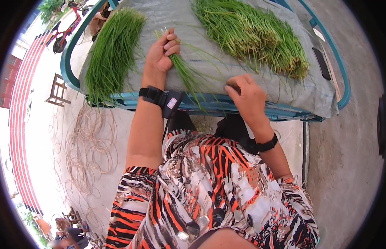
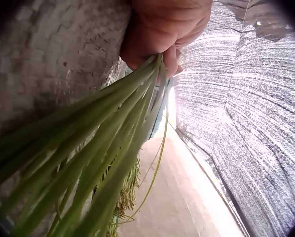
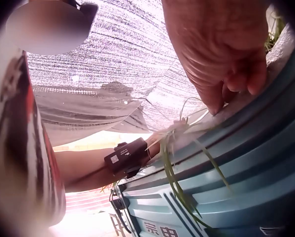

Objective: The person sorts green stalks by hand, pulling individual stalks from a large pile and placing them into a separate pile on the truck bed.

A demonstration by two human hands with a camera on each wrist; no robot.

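Observation:
My left hand [image 1: 162, 52] grips a small bunch of green chives [image 1: 185, 74] by its pale ends, above the grey woven sheet [image 1: 168, 20]. The loose blades fan down toward the cart's near edge. In the left wrist view, the chive blades [image 2: 98, 143] spread out from under the curled fingers [image 2: 171, 61]. My right hand [image 1: 249, 98] is near the sheet's front edge, right of the bunch, with thumb and forefinger brought together. In the right wrist view, a thin pale blade [image 3: 203, 117] runs to the pinching fingertips [image 3: 215, 107].
A big pile of chives [image 1: 251, 37] lies at the back right, another heap [image 1: 114, 54] at the left. A dark phone [image 1: 321, 63] rests near the right rail. The blue cart rail [image 1: 68, 70] borders the sheet. A wooden stool [image 1: 58, 91] and coiled strands [image 1: 91, 145] are on the left ground.

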